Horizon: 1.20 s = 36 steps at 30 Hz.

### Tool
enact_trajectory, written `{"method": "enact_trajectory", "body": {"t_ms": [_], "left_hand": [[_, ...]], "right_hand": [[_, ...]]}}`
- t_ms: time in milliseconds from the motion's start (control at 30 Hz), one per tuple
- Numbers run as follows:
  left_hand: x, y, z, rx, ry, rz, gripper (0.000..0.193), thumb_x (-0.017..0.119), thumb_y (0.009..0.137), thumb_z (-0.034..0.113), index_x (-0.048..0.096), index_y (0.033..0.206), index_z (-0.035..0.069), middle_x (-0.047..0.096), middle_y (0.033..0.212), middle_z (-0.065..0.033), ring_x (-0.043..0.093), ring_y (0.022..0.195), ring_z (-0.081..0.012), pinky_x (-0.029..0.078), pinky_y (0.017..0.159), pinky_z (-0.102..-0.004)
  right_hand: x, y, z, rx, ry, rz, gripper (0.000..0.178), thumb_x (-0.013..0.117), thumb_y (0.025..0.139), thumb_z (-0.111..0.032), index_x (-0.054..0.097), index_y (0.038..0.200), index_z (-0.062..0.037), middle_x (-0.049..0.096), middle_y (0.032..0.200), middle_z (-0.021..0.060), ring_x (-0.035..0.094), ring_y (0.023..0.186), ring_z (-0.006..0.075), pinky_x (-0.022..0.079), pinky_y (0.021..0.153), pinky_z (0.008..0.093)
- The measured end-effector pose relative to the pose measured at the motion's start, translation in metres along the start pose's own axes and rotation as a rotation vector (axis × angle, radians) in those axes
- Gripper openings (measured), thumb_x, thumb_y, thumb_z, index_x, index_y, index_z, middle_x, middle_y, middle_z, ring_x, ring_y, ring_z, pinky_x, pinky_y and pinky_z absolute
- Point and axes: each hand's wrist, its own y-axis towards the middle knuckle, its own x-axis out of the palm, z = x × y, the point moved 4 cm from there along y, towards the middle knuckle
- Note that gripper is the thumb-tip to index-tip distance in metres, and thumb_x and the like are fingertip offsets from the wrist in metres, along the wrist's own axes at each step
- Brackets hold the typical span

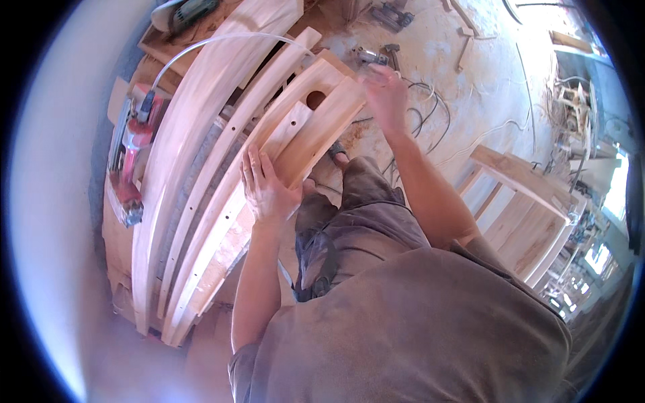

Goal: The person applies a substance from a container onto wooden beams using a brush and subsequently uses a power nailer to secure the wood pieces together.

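Observation:
My left hand point(263, 187) lies with fingers stretched out across a pale wooden frame piece point(322, 124), its thumb toward the near edge. That piece has rails, small dark holes and a round opening near its far end. My right hand point(388, 97) is smeared by motion beside the far right end of the same piece. Just past its fingers shows a metallic hand tool point(371, 56); whether the hand touches it cannot be told. Left of the frame piece lie a slim drilled wooden rail point(232, 131) and a wide curved board point(176, 158).
A red nail gun point(138, 138) with a clear air hose point(222, 36) rests at the bench's left side. A green power tool point(191, 13) sits at the far left. Dark cables point(437, 111) trail over the dusty floor. A wooden cabinet frame point(517, 215) stands on the right.

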Motion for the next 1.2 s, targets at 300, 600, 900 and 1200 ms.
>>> {"method": "enact_trajectory", "body": {"t_ms": [300, 600, 900, 1200], "left_hand": [[0.006, -0.004, -0.004, 0.051, -0.016, 0.021, 0.098, 0.088, 0.067, 0.034, 0.043, 0.141, -0.013, 0.036, 0.157, -0.0293, 0.034, 0.146, -0.0495, 0.031, 0.120, -0.0561], [0.001, 0.003, 0.008, 0.022, 0.114, -0.046, 0.098, 0.087, 0.068, 0.036, 0.043, 0.139, -0.016, 0.035, 0.157, -0.0326, 0.035, 0.144, -0.0521, 0.033, 0.119, -0.0581], [0.016, 0.000, 0.013, 0.044, 0.129, -0.037, 0.105, 0.087, 0.069, 0.048, 0.040, 0.140, -0.014, 0.031, 0.156, -0.0375, 0.029, 0.146, -0.0559, 0.028, 0.120, -0.0610], [-0.006, -0.001, 0.001, -0.147, -0.042, -0.132, 0.093, 0.081, 0.064, 0.021, 0.043, 0.142, -0.013, 0.022, 0.160, -0.0375, 0.016, 0.151, -0.0569, 0.016, 0.124, -0.0632]], "right_hand": [[0.011, -0.025, 0.018, 0.230, 0.081, -0.203, 0.039, 0.071, 0.083, -0.010, 0.074, 0.122, -0.0040, 0.077, 0.093, 0.0117, 0.067, 0.077, 0.0150, 0.053, 0.074, 0.0289], [0.016, -0.035, 0.020, 0.314, 0.289, -0.109, 0.045, 0.072, 0.085, -0.010, 0.068, 0.128, 0.0017, 0.075, 0.101, 0.0096, 0.066, 0.085, 0.0136, 0.053, 0.079, 0.0301], [0.021, -0.104, 0.018, 0.411, 0.117, -0.483, 0.029, 0.067, 0.093, -0.023, 0.071, 0.104, 0.0039, 0.075, 0.095, 0.0171, 0.070, 0.087, 0.0274, 0.053, 0.082, 0.0403], [0.028, -0.110, 0.006, 0.731, 0.581, -0.499, 0.032, 0.065, 0.097, -0.019, 0.063, 0.120, 0.0028, 0.069, 0.108, 0.0122, 0.068, 0.097, 0.0206, 0.059, 0.081, 0.0342]]}}
